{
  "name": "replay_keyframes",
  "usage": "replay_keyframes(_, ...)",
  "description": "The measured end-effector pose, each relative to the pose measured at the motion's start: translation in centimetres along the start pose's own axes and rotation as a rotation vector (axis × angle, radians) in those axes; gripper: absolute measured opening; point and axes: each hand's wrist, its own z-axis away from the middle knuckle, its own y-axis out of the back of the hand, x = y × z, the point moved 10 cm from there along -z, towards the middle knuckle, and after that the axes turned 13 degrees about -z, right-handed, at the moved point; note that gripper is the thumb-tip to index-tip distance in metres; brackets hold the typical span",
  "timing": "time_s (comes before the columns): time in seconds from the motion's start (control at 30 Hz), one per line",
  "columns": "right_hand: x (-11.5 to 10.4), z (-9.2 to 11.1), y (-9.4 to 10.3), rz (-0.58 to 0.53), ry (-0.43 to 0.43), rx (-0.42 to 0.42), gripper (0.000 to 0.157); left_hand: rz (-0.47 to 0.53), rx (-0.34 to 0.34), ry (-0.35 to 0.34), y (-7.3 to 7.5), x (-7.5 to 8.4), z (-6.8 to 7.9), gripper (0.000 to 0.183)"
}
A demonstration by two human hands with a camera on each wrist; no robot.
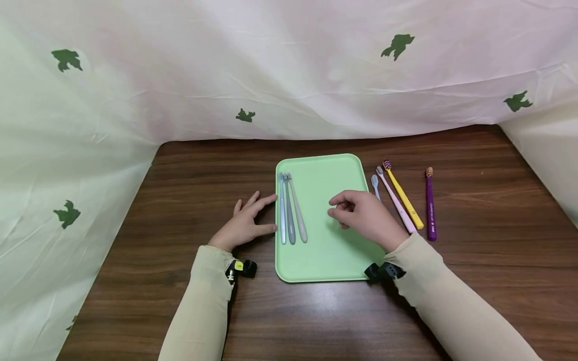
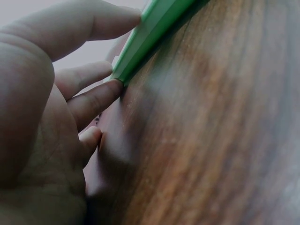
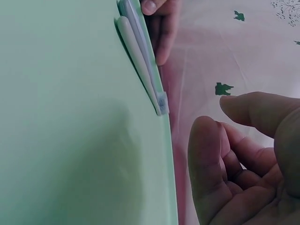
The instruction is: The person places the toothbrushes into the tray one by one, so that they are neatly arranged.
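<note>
A light green tray [image 1: 334, 255] lies on the table with three toothbrushes along its left side: a light blue toothbrush [image 1: 282, 210], a grey-blue toothbrush [image 1: 290, 215] and a pale grey toothbrush [image 1: 299, 213]. My left hand [image 1: 244, 223] touches the tray's left edge with fingers outstretched; the left wrist view shows the thumb and fingertips against the green rim [image 2: 154, 35]. Above the tray's right half hovers my right hand [image 1: 366, 213], loosely curled, with thumb and index finger apart. Nothing is between them in the right wrist view.
Right of the tray lie a light blue toothbrush [image 1: 376, 186], partly hidden by the right hand, a pink toothbrush [image 1: 397, 201], a yellow toothbrush [image 1: 405, 196] and a purple toothbrush [image 1: 431, 206]. A white cloth [image 1: 289, 60] with green bird shapes hangs behind the brown table [image 1: 180, 200].
</note>
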Motion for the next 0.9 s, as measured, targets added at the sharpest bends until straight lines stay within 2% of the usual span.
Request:
replay_keyframes(0.33, 0.8, 1.4, 2.1, 0.043, -0.014, 0.023, 0.025, -0.001, 0.003, -0.001, 0.0, 0.0, 0.0, 0.076)
replay_keyframes(0.63, 1.1, 2.3, 4.8, 0.058, -0.016, 0.05, 0.026, -0.006, 0.0, -0.001, -0.1, 0.1, 0.0, 0.076)
replay_keyframes(0.9, 0.6, 2.5, 6.1, 0.11, 0.034, 0.062, 0.027, -0.009, 0.006, -0.003, 0.0, 0.1, 0.0, 0.076)
